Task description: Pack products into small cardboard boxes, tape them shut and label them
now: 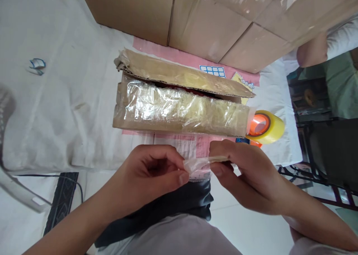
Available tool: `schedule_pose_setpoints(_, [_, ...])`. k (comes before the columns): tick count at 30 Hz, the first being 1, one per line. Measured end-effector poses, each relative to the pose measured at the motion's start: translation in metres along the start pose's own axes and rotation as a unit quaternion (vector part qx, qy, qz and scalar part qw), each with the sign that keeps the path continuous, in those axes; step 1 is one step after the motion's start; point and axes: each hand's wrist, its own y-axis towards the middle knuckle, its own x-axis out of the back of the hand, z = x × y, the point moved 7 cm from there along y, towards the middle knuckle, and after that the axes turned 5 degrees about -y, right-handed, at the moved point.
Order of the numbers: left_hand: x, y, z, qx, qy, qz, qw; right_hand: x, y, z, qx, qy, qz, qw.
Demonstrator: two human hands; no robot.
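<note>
Left hand (145,176): thumb and index finger pinch the near end of a short, wrinkled strip of clear, glossy film (199,168), probably packing tape. Right hand (251,180): thumb and bent index finger grip the other end. Strip spans the gap between the two pinches, held in the air in front of the wearer's body and touching no box.

Just beyond the hands, a long, low brown cardboard box (179,124) lies on a white cloth (69,98) with pink printed patches. Its near side carries creased, shiny clear film; a long brown cardboard flap (184,70) is tilted up behind, leaving a dark slot. Neither hand touches the box. At its right end, a thick yellow roll of tape with an orange core (275,128) lies close by. Large brown cartons (207,27) stand behind; at upper right, another person's white sleeve (344,38).

Step in hand, as judged: straightening or parting the film between the fingers. Next move seems to call for even tension and light pinches, so that the film does not fold onto itself or cling to a fingertip. Sticky side: cannot tell.
</note>
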Motion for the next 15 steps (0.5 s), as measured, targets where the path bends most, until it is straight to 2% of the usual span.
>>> schedule_pose_setpoints(3, [-0.001, -0.001, 0.0, -0.025, 0.018, -0.019, 0.999, -0.001, -0.001, 0.001, 0.006, -0.021, -0.012, 1.0])
schedule_pose_setpoints(7, [-0.001, -0.007, -0.006, -0.076, 0.052, -0.073, 0.993, -0.004, -0.001, 0.004, 0.01, -0.019, -0.029, 0.999])
schedule_pose_setpoints(12, [0.019, -0.021, -0.009, -0.131, 0.084, -0.209, 0.965, 0.011, -0.008, -0.001, -0.031, -0.009, -0.103, 0.994])
schedule_pose_setpoints(13, [0.022, -0.023, -0.009, -0.138, 0.085, -0.224, 0.961, 0.014, -0.01, -0.002, -0.037, -0.002, -0.108, 0.993])
schedule_pose_setpoints(15, [0.023, -0.023, -0.009, -0.144, 0.089, -0.22, 0.961, 0.014, -0.012, -0.004, -0.036, 0.02, -0.094, 0.995])
